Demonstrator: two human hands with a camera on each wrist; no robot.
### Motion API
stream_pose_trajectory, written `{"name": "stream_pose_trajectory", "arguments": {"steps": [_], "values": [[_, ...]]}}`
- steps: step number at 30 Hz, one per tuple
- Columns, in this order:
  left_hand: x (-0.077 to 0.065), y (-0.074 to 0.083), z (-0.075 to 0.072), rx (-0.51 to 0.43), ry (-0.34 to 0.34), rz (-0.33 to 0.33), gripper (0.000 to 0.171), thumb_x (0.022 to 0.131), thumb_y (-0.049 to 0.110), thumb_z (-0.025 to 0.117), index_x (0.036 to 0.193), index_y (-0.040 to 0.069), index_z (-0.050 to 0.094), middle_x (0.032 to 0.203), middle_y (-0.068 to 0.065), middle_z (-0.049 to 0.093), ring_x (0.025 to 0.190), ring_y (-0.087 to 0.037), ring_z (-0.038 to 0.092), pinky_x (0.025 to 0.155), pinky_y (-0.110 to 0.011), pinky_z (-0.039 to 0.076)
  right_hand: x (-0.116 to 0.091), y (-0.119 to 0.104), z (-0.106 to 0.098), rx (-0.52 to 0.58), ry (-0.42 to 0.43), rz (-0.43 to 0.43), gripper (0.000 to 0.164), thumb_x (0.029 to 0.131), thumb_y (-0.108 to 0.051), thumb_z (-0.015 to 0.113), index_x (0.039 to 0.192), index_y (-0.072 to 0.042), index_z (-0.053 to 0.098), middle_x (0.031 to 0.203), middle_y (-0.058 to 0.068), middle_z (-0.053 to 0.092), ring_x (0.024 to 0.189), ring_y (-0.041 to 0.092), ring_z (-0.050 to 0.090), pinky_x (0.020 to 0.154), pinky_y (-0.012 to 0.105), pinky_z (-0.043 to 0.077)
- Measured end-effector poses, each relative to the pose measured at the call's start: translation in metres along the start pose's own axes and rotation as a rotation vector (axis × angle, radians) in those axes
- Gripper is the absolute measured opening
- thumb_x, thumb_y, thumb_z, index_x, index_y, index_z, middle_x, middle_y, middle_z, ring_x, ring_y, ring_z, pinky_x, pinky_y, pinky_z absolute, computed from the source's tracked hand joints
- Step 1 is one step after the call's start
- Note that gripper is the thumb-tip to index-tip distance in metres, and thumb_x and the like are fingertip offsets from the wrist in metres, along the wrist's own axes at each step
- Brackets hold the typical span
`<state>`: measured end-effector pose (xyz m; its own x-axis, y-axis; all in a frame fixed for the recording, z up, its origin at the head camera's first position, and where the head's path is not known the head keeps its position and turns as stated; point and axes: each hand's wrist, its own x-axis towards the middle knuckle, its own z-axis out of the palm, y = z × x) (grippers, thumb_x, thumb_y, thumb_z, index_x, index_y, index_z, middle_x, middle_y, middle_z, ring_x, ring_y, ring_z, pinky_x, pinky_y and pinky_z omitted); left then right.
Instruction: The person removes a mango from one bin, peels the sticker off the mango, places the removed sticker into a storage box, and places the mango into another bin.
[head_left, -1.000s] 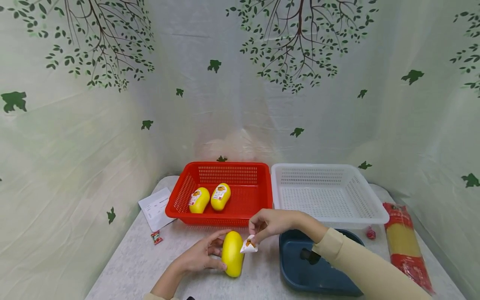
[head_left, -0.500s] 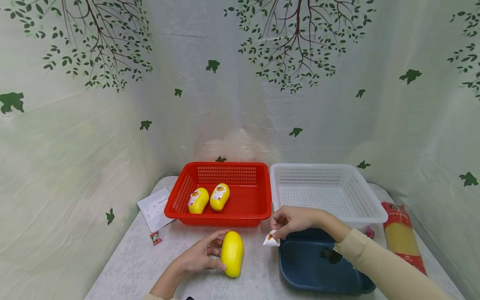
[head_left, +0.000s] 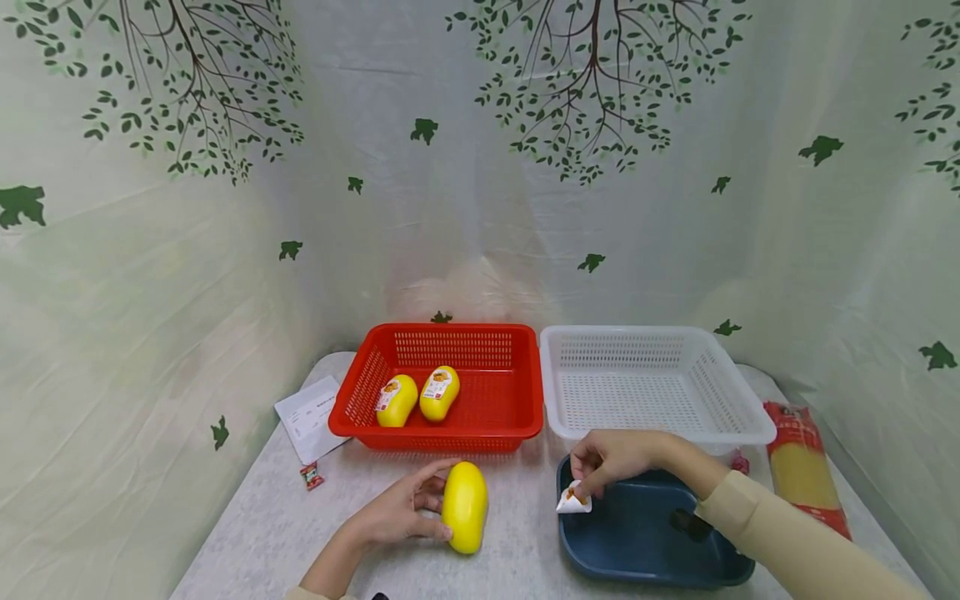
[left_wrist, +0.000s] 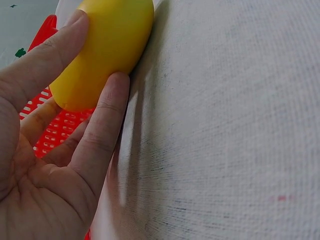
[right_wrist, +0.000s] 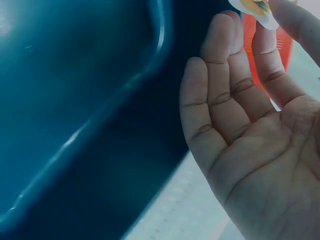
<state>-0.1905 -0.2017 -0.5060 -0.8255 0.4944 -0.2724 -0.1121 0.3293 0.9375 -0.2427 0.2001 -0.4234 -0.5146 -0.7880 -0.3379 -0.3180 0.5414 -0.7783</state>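
My left hand (head_left: 401,504) holds a smooth yellow oblong thing (head_left: 465,508), mango-like in shape, on the table in the head view. Its thumb and fingers lie around the left side, and no label shows on the yellow surface. In the left wrist view the thumb and a finger touch the yellow thing (left_wrist: 107,50). My right hand (head_left: 611,461) pinches a small, folded white sticker (head_left: 573,500) with an orange picture between thumb and forefinger. That hand is over the left part of a dark blue basin (head_left: 622,550). In the right wrist view the sticker (right_wrist: 257,7) is at the fingertips.
Behind stand a red basket (head_left: 498,437) with two labelled yellow things (head_left: 440,393) in it and a white basket (head_left: 660,433). A red-and-yellow packet (head_left: 806,467) lies at right. Paper (head_left: 307,421) and a small red wrapped sweet (head_left: 311,477) lie at left.
My right hand has carried the sticker rightward, away from the yellow thing, to over the basin's left side. My left hand has stayed on the yellow thing. The basin has shifted slightly right.
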Motion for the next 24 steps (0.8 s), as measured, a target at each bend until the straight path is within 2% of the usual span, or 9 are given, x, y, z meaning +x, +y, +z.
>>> {"name": "stream_pose_trajectory", "arguments": {"steps": [7,12,17,19,24], "values": [[0.0,-0.001,-0.001,-0.001,-0.004,-0.006,0.097,0.082,0.011,0.094,0.164,0.029,0.044,0.144,-0.016,0.055,0.109,-0.025,0.063,0.089,-0.033,0.06,-0.005,0.009,0.007,0.032,-0.006,0.101,0.015,0.097,-0.017,0.078,0.089,-0.007,0.07,0.078,0.008,0.075,0.068,0.012,0.067,0.064,0.022,0.055],[0.0,0.0,0.0,0.004,-0.008,0.01,0.097,0.082,0.011,0.094,0.164,0.028,0.043,0.143,-0.017,0.055,0.109,-0.025,0.063,0.089,-0.034,0.059,-0.005,0.017,0.013,-0.008,-0.006,0.148,0.015,0.097,-0.015,0.077,0.087,-0.009,0.069,0.077,0.004,0.074,0.067,0.01,0.069,0.066,0.026,0.06],[0.0,-0.001,0.0,-0.002,-0.008,0.01,0.097,0.082,0.011,0.094,0.164,0.028,0.043,0.143,-0.016,0.055,0.109,-0.025,0.064,0.088,-0.033,0.059,-0.006,0.022,0.018,-0.032,0.023,0.191,0.016,0.095,-0.014,0.079,0.085,-0.01,0.068,0.076,0.002,0.073,0.066,0.012,0.07,0.06,0.02,0.053],[0.001,-0.001,-0.001,-0.002,-0.009,0.014,0.098,0.082,0.011,0.094,0.164,0.027,0.042,0.143,-0.017,0.055,0.109,-0.025,0.064,0.087,-0.033,0.059,-0.006,0.024,0.02,-0.032,0.031,0.2,0.016,0.095,-0.014,0.08,0.085,-0.009,0.068,0.076,0.0,0.071,0.066,0.012,0.07,0.059,0.019,0.051],[0.0,-0.003,-0.001,0.018,-0.016,0.044,0.099,0.083,0.01,0.093,0.165,0.024,0.04,0.143,-0.018,0.056,0.109,-0.025,0.065,0.088,-0.032,0.059,-0.007,0.026,0.023,-0.026,0.043,0.183,0.015,0.094,-0.009,0.079,0.085,-0.006,0.067,0.076,-0.001,0.069,0.068,0.014,0.071,0.061,0.022,0.055]]}}
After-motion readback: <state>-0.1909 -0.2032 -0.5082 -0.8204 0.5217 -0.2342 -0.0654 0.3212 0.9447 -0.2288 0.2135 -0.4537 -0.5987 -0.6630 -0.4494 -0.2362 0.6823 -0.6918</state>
